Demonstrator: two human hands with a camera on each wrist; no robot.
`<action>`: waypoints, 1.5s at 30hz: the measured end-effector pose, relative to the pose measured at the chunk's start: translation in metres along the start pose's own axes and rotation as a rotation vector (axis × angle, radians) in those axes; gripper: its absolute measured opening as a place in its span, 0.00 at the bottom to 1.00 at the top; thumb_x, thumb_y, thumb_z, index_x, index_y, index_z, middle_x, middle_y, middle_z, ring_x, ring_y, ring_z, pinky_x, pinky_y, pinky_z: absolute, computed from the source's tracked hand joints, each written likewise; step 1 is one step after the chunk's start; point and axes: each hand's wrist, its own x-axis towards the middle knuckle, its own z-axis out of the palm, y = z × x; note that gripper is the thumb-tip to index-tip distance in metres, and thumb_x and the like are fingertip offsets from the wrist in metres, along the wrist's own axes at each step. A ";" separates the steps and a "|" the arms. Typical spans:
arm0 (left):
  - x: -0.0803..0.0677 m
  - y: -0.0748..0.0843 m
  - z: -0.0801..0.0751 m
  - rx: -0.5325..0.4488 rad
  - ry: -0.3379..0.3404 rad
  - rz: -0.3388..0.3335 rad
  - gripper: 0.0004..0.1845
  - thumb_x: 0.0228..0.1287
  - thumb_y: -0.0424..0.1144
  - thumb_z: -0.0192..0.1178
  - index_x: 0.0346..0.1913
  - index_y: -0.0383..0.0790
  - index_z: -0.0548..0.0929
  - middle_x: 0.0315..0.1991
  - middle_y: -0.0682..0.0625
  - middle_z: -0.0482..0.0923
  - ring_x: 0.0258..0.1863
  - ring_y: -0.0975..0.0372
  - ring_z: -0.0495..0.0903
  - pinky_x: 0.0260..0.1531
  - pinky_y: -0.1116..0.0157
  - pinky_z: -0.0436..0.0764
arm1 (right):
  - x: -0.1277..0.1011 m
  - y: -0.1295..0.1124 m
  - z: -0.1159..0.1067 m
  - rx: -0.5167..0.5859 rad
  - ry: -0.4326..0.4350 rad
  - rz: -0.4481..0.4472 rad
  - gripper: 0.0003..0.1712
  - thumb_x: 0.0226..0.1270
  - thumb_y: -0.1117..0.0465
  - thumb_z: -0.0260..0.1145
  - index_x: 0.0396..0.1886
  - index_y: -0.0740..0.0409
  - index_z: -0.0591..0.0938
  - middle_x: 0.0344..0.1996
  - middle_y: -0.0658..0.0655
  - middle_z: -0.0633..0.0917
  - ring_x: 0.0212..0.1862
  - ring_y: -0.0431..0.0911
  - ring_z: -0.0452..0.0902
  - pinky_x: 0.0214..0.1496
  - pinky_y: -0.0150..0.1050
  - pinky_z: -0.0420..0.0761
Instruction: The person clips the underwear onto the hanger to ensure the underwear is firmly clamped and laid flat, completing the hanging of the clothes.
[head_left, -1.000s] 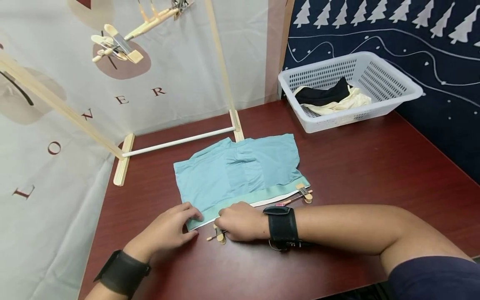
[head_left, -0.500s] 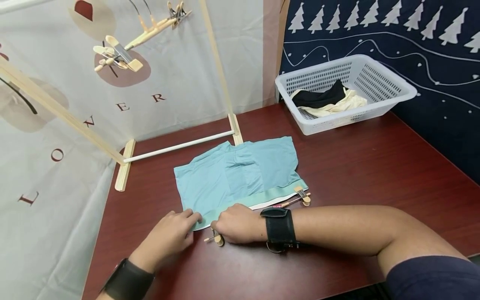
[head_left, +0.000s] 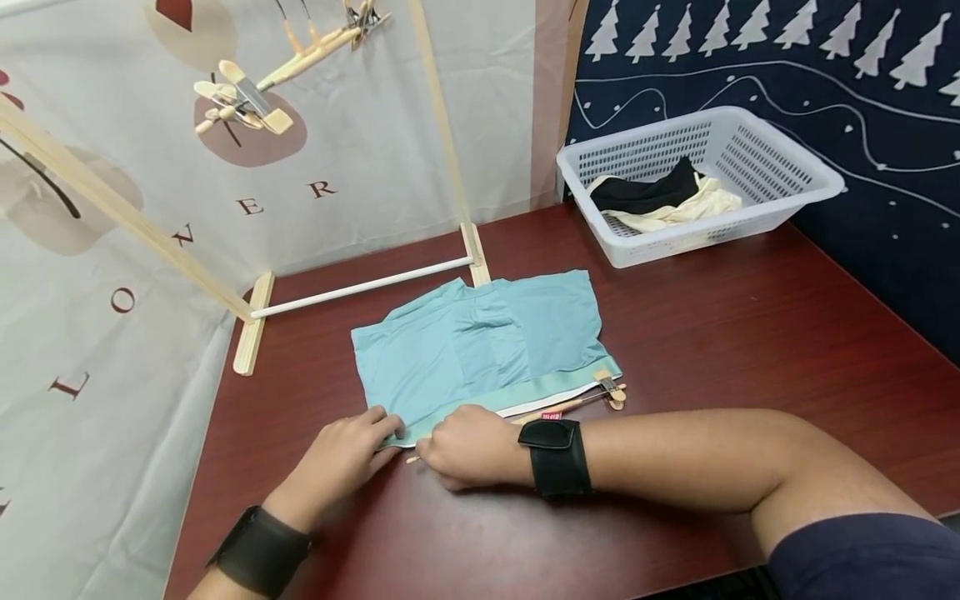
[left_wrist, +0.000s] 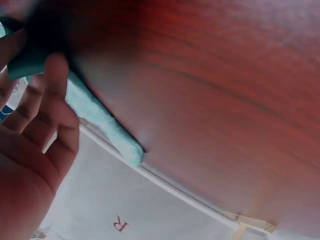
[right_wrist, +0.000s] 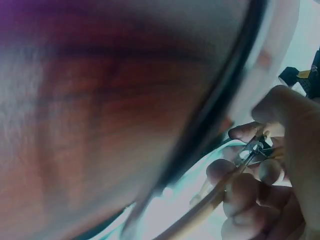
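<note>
At the near edge of the table, the right hand curls its fingers round a wooden clip of the hanger, at the waistband of the teal shorts. The left hand rests beside it, fingers fairly straight, pinning the waistband's corner flat. The shorts lie spread in the table's middle; the hanger's far clip already sits on the other corner. Clipping the near corner looks to be the step in hand; the next move calls for seating the clip squarely over the band. Beyond stand a wooden rack and a white basket.
</note>
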 end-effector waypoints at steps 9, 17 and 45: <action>0.001 -0.003 0.004 0.012 0.101 0.037 0.10 0.54 0.43 0.76 0.34 0.52 0.83 0.27 0.60 0.72 0.18 0.71 0.69 0.20 0.72 0.72 | 0.002 0.004 -0.006 -0.059 0.091 -0.011 0.09 0.60 0.52 0.64 0.22 0.45 0.77 0.15 0.43 0.75 0.17 0.38 0.73 0.18 0.35 0.74; 0.000 -0.003 0.007 0.022 0.145 0.080 0.10 0.53 0.42 0.76 0.38 0.52 0.87 0.31 0.58 0.77 0.15 0.69 0.72 0.15 0.73 0.69 | 0.003 0.006 -0.007 -0.077 0.057 -0.023 0.10 0.68 0.48 0.60 0.29 0.45 0.81 0.20 0.43 0.79 0.19 0.39 0.76 0.20 0.36 0.76; 0.002 -0.002 0.006 -0.129 0.340 0.134 0.14 0.45 0.34 0.78 0.35 0.52 0.89 0.29 0.60 0.79 0.21 0.72 0.75 0.18 0.74 0.72 | 0.004 0.017 -0.005 -0.109 0.158 -0.041 0.16 0.77 0.45 0.55 0.35 0.46 0.82 0.21 0.44 0.79 0.19 0.41 0.76 0.19 0.37 0.75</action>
